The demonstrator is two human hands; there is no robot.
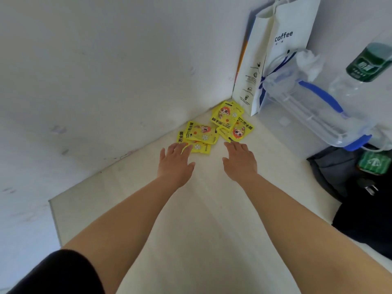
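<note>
Several yellow packets with a cartoon figure lie scattered in the far corner of a pale table [191,219], one cluster at the left [200,134] and one at the right [232,120]. My left hand [176,161] is stretched out flat, palm down, and its fingertips lie over the nearest edge of the left packets. My right hand [239,159] is also flat with straight fingers, its fingertips just short of the right cluster. Neither hand holds anything.
White walls close the table at the left and back. A white paper bag marked "coffee" [273,52] stands in the corner. To the right are a clear plastic box with blue handles [314,111], a green-labelled bottle [364,66] and a dark bag [347,179].
</note>
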